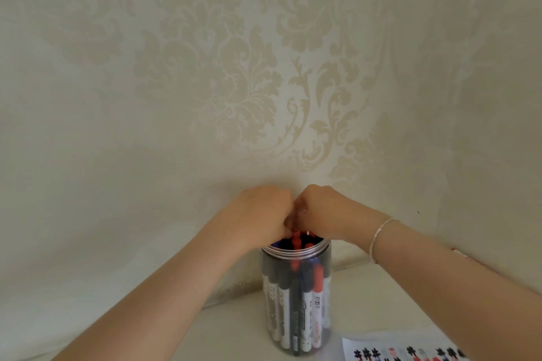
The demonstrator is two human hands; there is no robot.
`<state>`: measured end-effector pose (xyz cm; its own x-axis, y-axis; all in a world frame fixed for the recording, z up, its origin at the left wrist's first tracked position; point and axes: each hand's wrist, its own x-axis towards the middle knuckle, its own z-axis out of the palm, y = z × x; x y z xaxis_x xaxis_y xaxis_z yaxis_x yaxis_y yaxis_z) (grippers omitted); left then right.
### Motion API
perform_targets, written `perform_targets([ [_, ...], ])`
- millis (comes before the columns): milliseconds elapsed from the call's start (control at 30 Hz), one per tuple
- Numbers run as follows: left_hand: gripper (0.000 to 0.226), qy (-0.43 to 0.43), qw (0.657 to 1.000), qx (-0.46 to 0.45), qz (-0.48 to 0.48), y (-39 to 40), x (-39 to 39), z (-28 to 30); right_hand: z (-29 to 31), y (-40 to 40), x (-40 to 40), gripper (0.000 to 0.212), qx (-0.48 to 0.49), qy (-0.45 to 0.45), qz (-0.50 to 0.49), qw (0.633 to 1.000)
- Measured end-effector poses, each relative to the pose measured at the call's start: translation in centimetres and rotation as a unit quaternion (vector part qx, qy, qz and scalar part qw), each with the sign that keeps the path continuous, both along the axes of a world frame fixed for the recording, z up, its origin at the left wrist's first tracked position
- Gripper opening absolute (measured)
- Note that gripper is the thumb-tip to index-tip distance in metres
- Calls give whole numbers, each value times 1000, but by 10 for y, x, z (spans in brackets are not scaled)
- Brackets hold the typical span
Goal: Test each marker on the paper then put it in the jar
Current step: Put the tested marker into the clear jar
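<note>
Clear plastic is what I look down on first: one tall round jar (pixel 296 299) with a threaded open mouth, standing upright on the pale tabletop (pixel 381 302) close to the cream damask wallpaper (pixel 205 67). It is my landmark for everything else.

Inside the jar I count about seven white-barrelled markers (pixel 305 302) standing upright and packed side by side, with black, blue and red caps; those at the back are hidden, so the count is rough. One red-capped marker (pixel 296 239) rises higher than the rest, its cap poking up through the jar's mouth.

Both of my hands meet directly above the mouth, knuckles touching. My left hand (pixel 261 214) comes in from the jar's left with fingers curled downward toward the red cap. My right hand (pixel 325 211) comes in from the jar's right, fingers likewise curled, with one thin silver bracelet (pixel 381 237) on its wrist. The fingertips are tucked under the hands, so I cannot tell whether either one pinches the raised marker or only hovers at it.

Right of the jar's base lies one white sheet of paper (pixel 404 349), cut off by the frame edge, carrying a row of black, red and blue test marks.
</note>
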<state>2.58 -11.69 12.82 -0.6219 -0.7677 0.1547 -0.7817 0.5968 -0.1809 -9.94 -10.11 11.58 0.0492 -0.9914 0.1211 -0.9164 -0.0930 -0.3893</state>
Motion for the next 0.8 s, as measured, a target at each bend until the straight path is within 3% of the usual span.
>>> perform_targets([
  [100,18,-14,1000,1,25,7,-3,5,-9,-1,4,12,-30,-5,-14,999],
  [200,19,28,996,-70,45,20,-7,18,-11,13,-5,15,-118,-129,-44,984],
  [267,22,162,973,-162,0,35,-19,24,-9,28,-24,17,-235,-220,-83,943],
  [333,22,326,921,-182,-113,58,-38,22,-15,42,-55,16,-300,-233,-139,915],
  [400,26,397,881,-129,-221,77,-62,11,-32,53,-92,13,-260,-141,-197,934],
  [467,30,405,870,-47,-278,84,-88,-13,-60,65,-127,29,-122,31,-244,962],
  [533,31,403,867,61,-285,83,-115,-42,-90,80,-155,43,-1,158,-272,949],
  [667,27,415,848,269,-191,74,-148,-97,-128,95,-188,42,21,222,-318,922],
  [800,20,429,829,341,-111,64,-156,-133,-142,93,-206,33,2,231,-342,911],
])
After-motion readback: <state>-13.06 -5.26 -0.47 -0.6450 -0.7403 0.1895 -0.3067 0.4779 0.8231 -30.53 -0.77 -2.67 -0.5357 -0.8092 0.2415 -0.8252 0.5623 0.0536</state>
